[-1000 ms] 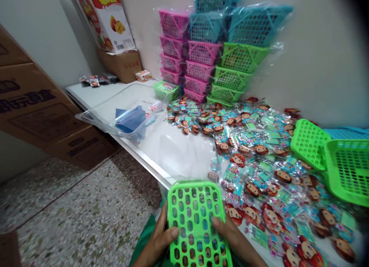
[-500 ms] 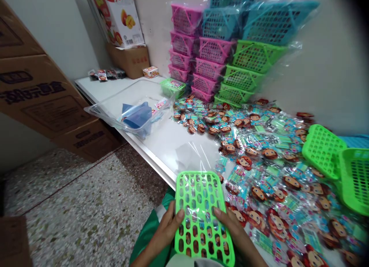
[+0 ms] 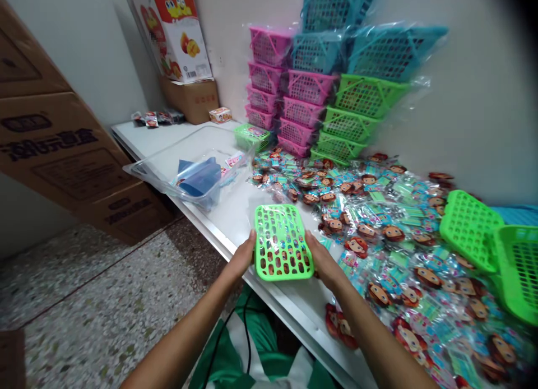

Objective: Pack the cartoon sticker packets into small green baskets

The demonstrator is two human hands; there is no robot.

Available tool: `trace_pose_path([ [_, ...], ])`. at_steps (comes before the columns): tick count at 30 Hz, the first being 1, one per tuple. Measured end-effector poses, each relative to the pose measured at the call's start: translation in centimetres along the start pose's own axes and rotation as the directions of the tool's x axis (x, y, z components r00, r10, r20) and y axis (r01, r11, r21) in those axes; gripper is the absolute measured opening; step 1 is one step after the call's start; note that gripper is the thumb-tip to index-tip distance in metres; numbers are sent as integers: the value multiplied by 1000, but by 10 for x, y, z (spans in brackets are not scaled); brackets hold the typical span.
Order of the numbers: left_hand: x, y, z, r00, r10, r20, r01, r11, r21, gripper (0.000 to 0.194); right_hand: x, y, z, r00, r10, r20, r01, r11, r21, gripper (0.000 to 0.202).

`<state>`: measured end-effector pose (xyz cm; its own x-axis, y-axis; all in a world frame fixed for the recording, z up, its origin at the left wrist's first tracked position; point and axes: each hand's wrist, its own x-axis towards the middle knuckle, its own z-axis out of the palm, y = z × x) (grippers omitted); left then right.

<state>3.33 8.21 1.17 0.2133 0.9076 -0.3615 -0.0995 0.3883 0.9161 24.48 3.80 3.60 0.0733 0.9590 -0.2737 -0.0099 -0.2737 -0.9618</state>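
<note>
A bright-green, perforated plastic basket (image 3: 283, 244) is gripped between the left hand (image 3: 245, 253) and right hand (image 3: 321, 259) at the edge of the white tabletop (image 3: 309, 300); positioning is seemingly being done, and steady support is needed next.

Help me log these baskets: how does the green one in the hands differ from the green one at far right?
The held basket is between the left hand and right hand; neither touches the far-right basket. The held basket presents a closed face of rounded holes; the far-right basket is open. Both are bright green and perforated.
</note>
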Motion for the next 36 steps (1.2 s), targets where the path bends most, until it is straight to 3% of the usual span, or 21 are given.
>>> trace_pose_path([
  [2, -3, -7, -8, 996, 42, -82, -38, 998, 47, 70, -13, 8, -8, 976, -203, -79, 156, 905, -397, 79],
  [4, -9, -13, -11, 981, 117, -153, -107, 992, 71, 73, -27, 17, -15, 923, -385, 21, 304, 693, -654, 97],
  [6, -16, -15, -5, 969, 202, -144, -191, 978, 89, 73, -35, 26, -17, 863, -472, 179, 438, 523, -731, 102],
  [8, -23, -15, 5, 960, 276, -54, -270, 959, 90, 67, -37, 34, -16, 830, -496, 255, 503, 468, -727, 94],
  [11, -32, -16, 22, 948, 317, -22, -315, 946, 68, 54, -32, 45, -10, 808, -537, 243, 532, 486, -693, 86],
  [15, -43, -20, 33, 925, 323, -202, -301, 944, 133, 48, -32, 58, -1, 815, -576, 64, 464, 584, -666, 88],
  [17, -47, -22, 34, 907, 342, -246, -297, 933, 202, 51, -35, 61, 1, 816, -577, -24, 430, 635, -642, 83],
  [19, -50, -22, 34, 906, 336, -257, -277, 931, 240, 70, -39, 60, 0, 822, -568, -34, 434, 665, -607, 75],
  [22, -50, -21, 32, 908, 333, -254, -269, 929, 255, 94, -41, 55, -10, 890, -455, 33, 419, 787, -453, 70],
  [26, -46, -23, 28, 872, 416, -259, -297, 868, 397, 78, -36, 51, -28, 948, -311, 75, 319, 936, -148, 42],
  [28, -46, -24, 28, 844, 471, -259, -299, 812, 502, 73, -28, 49, -32, 948, -316, -28, 305, 933, -190, 37],
  [31, -51, -24, 29, 754, 617, -225, -330, 652, 683, 68, -11, 43, -28, 898, -429, -97, 340, 817, -466, 31],
  [34, -55, -20, 27, 656, 755, 19, -453, 373, 810, 73, 5, 34, -23, 838, -546, 23, 443, 654, -613, 29],
  [36, -56, -17, 26, 597, 769, 227, -548, 185, 816, 76, 12, 31, -21, 812, -579, 72, 477, 589, -652, 29],
])
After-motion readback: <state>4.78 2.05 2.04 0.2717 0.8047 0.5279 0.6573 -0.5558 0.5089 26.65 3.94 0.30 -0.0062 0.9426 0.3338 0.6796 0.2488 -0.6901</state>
